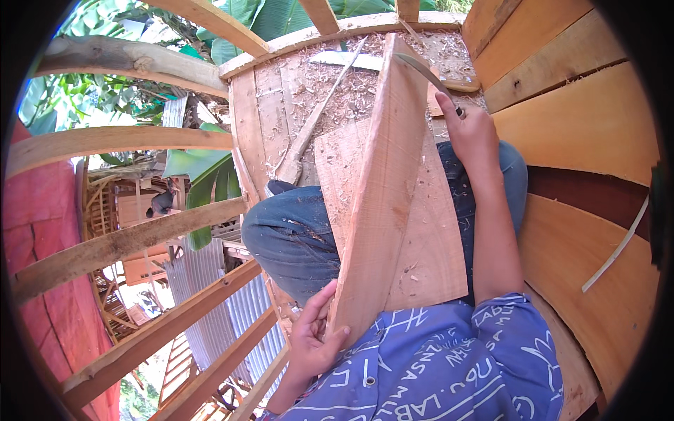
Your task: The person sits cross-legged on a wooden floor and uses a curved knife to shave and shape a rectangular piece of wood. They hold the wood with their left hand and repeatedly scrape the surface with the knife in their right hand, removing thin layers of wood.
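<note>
A long wooden board (pixel 379 203) stands on its edge across my lap, tilted, its far end pointing away from me. Near its lower end my left hand (pixel 319 337) grips it, thumb on one side and fingers on the other. My right hand (pixel 469 130) is closed round the handle of a knife with a curved blade (pixel 420 69). That blade reaches over to the board's far end and appears to touch its upper edge. A wide flat wooden panel (pixel 428 259) lies over my legs beneath the board.
Wood shavings cover the plank floor (pixel 270 105) ahead, where a thin stick (pixel 323 105) and a pale strip (pixel 347 60) lie. Wooden rails (pixel 133 235) run along the left, above corrugated metal sheets (pixel 203 288). A plank wall (pixel 576 119) rises close on my right.
</note>
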`<action>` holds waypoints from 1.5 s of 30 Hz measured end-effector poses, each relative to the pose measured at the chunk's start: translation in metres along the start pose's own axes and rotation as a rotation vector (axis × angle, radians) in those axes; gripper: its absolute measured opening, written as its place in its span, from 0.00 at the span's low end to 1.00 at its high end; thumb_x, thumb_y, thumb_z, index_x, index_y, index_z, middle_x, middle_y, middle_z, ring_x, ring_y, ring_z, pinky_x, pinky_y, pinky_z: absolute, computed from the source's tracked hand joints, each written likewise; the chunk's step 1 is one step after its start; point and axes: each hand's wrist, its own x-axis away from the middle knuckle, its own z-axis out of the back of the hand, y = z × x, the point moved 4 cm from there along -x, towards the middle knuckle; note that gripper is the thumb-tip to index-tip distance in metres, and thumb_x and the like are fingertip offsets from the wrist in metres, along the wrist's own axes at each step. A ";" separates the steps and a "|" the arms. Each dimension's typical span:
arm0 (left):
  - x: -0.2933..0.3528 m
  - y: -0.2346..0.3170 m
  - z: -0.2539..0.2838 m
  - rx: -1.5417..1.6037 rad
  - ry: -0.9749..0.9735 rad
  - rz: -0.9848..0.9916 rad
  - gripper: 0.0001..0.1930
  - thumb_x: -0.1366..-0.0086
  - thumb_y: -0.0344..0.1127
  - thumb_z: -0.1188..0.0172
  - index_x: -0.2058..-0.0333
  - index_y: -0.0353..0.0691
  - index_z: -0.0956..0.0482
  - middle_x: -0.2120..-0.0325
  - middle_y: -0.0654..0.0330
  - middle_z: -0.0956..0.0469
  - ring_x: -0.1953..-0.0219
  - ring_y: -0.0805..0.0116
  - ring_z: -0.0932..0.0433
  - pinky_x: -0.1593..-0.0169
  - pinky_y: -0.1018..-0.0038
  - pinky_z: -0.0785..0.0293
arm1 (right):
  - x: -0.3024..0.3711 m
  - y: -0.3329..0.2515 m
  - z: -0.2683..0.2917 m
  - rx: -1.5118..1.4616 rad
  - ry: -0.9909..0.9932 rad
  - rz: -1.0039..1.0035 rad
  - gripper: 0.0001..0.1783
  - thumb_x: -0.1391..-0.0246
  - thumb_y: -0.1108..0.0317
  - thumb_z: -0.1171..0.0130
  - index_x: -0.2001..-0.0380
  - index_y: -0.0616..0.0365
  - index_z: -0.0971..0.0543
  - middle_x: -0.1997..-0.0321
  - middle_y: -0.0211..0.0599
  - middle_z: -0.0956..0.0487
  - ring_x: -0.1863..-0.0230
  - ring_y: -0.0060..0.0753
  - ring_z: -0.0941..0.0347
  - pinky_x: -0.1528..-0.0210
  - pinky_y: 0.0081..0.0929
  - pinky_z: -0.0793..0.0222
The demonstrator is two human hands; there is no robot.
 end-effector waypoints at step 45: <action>-0.006 0.020 -0.010 -1.071 -0.230 -0.546 0.38 0.54 0.13 0.49 0.38 0.31 0.39 0.39 0.45 0.35 0.35 0.50 0.39 0.32 0.50 0.47 | 0.013 0.017 -0.027 -0.466 -0.094 0.147 0.29 0.43 0.47 0.41 0.77 0.69 0.22 0.87 0.29 0.34 0.81 0.18 0.42 0.78 0.27 0.45</action>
